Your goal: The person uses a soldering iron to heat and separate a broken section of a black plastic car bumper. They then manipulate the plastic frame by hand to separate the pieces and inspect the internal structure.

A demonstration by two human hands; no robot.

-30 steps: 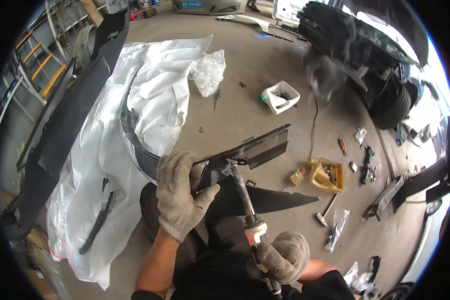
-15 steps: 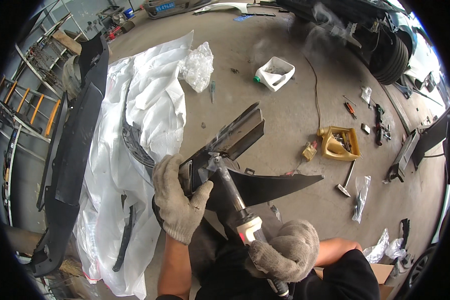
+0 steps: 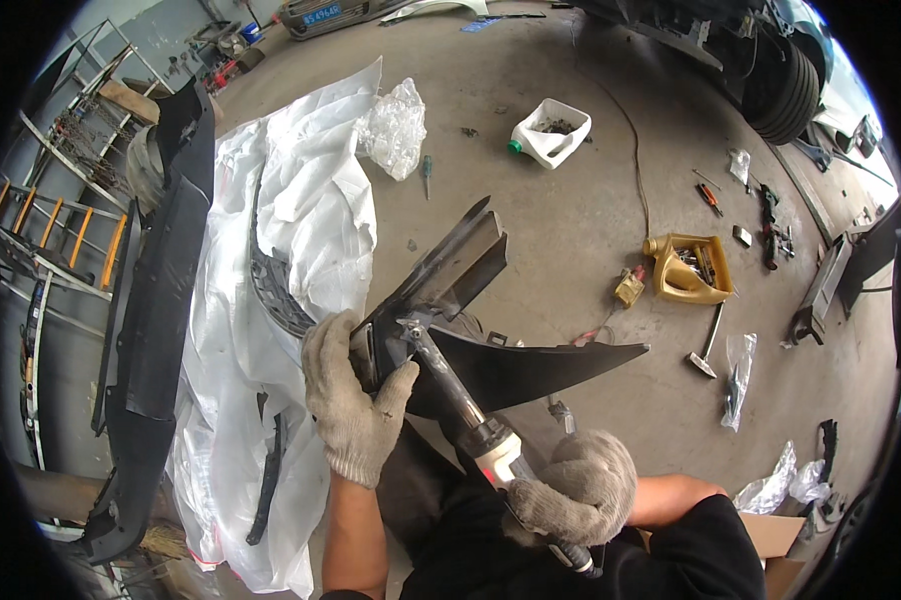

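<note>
My gloved left hand [image 3: 359, 405] is closed around the near end of a black plastic car trim piece [image 3: 526, 372]. The piece has a long curved blade pointing right and a channel-shaped arm rising away from me. In my gloved right hand [image 3: 581, 488] is a hot-air plastic welding gun [image 3: 456, 385], with a long metal tube and a pale handle with a red patch. Its tip meets or nearly meets the black piece beside my left thumb; exact contact is hard to make out.
White sheeting [image 3: 316, 210] with black strips lies at left, beside a long black bumper [image 3: 156, 310]. A cut white jug [image 3: 551, 135], a cut gold jug [image 3: 691, 270] of small parts, a hammer [image 3: 709, 345] and a screwdriver [image 3: 709, 198] lie on the floor. A car wheel [image 3: 786, 100] is far right.
Smoke drifting above the work has thinned away. The channel-shaped arm of the black piece has shifted slightly left, and the welding gun's tip with it. Both hands keep their grips.
</note>
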